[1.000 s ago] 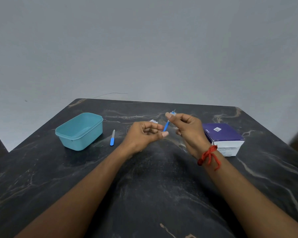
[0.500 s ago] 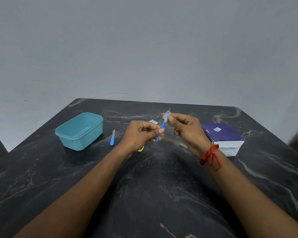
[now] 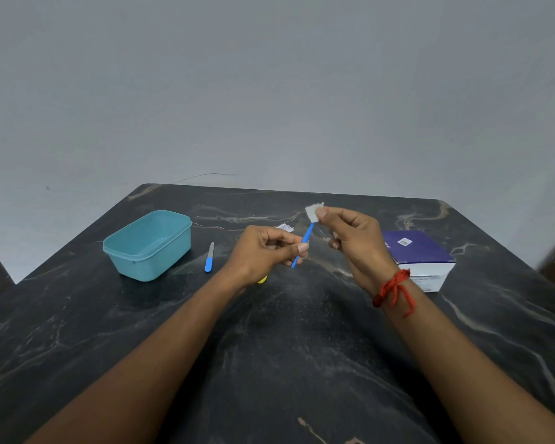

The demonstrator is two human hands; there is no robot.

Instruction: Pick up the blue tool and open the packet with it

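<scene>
Above the counter point(image 3: 269, 363), a blue stick point(image 3: 302, 245) is pinched by the left hand point(image 3: 263, 254); a white wipe point(image 3: 313, 212) at its tip is pinched by the right hand point(image 3: 354, 241). Wiping seems underway; steady grips appear needed next.

No readable word, brand or number found anywhere; only marks too small or blurred to make out. On the top face of the purple box point(image 3: 418, 249), a small white square label point(image 3: 404, 241) with a dark code-like pattern, not decipherable; on the white front side of the same box, lines of dark print point(image 3: 425, 279), illegible, partly hidden behind the wrist with the red thread point(image 3: 394, 288). Left of the box, beyond the hands, a small white scrap point(image 3: 285, 227) on the dark table point(image 3: 285, 347) with faint dark marks, also unreadable.
</scene>
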